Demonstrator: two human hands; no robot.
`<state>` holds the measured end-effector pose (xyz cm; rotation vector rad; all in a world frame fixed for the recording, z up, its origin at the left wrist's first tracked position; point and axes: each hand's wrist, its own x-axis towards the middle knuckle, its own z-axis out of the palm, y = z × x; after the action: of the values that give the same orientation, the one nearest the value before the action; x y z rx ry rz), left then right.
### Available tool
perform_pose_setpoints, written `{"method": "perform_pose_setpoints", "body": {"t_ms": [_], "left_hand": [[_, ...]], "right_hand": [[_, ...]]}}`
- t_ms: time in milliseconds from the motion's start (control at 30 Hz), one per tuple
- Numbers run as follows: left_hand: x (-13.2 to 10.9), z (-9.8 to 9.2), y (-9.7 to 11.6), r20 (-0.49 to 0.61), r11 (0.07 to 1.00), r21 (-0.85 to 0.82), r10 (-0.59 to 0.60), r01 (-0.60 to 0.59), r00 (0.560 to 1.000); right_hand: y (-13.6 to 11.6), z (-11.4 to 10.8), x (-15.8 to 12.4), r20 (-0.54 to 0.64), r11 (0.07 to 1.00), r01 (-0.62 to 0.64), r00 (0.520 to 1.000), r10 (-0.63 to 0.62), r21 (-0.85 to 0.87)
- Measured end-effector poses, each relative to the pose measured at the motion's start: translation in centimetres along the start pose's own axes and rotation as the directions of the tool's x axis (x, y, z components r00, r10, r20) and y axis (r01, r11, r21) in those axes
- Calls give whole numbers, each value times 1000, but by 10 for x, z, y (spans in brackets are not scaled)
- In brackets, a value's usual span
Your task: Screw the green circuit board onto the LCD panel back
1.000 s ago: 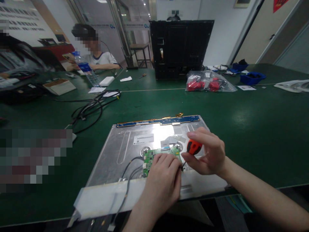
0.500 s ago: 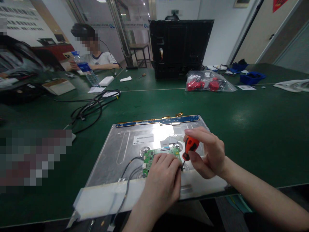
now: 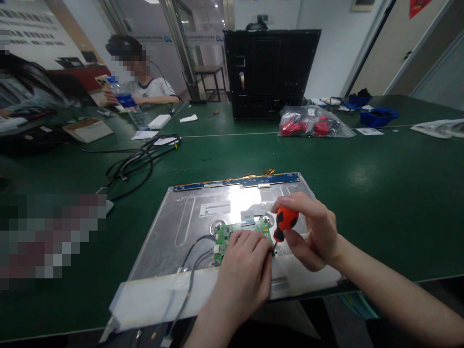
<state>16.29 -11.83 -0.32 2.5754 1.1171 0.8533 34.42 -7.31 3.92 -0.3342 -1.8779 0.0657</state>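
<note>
A short stubby screwdriver (image 3: 286, 218) with an orange-and-black handle is pinched between the thumb and fingers of my right hand (image 3: 317, 232). Its shaft points down at the right edge of a green circuit board (image 3: 243, 227). My left hand (image 3: 246, 261) lies over that board, fingers bent and pressed together, with the index fingertip and thumb close to the screwdriver's tip. What they may pinch is hidden, as is much of the board. Beneath is a silver metal display panel (image 3: 163, 232), with a blue circuit strip (image 3: 237, 182) along its far edge and cables plugged into the board's left side.
Coiled black cables (image 3: 141, 159) lie at left. Farther back are a water bottle (image 3: 128, 104), a large black monitor-like unit (image 3: 271, 72), a plastic bag with red items (image 3: 311, 123) and a blue tray (image 3: 379, 117). A person (image 3: 145, 92) sits across the green table (image 3: 380, 203).
The screwdriver handle has turned slightly in my right fingers, and the index finger has shifted a little to the left. My left hand stays in place.
</note>
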Motion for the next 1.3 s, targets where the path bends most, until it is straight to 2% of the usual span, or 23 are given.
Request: {"method": "perform_pose_setpoints", "body": {"t_ms": [133, 333, 467, 567, 833, 1067, 1200, 1300], "left_hand": [[-1, 1, -1, 0, 1000, 12, 3, -3, 1000], [-1, 2, -2, -18, 1000, 17, 19, -18, 1000], [-1, 2, -1, -43, 999, 19, 29, -28, 999], [-1, 1, -1, -51, 999, 12, 32, -31, 998], [-1, 0, -2, -12, 1000, 9, 11, -11, 1000], [-1, 3, -3, -23, 1000, 17, 16, -16, 1000], [-1, 3, -3, -47, 999, 25, 32, -31, 998], [-1, 2, -2, -55, 999, 17, 32, -31, 998]], "right_hand": [[-1, 0, -2, -1, 999, -40, 999, 40, -30], [4, 4, -2, -70, 997, 11, 997, -16, -72], [4, 4, 0, -39, 994, 30, 999, -35, -108], [3, 3, 1, -22, 998, 8, 1000, -9, -69], [0, 0, -4, 11, 999, -46, 999, 46, -20], [1, 4, -2, -56, 995, -19, 998, 14, -93], [2, 4, 2, -30, 993, 36, 999, -40, -116], [2, 3, 2, -14, 996, 29, 999, -30, -85]]}}
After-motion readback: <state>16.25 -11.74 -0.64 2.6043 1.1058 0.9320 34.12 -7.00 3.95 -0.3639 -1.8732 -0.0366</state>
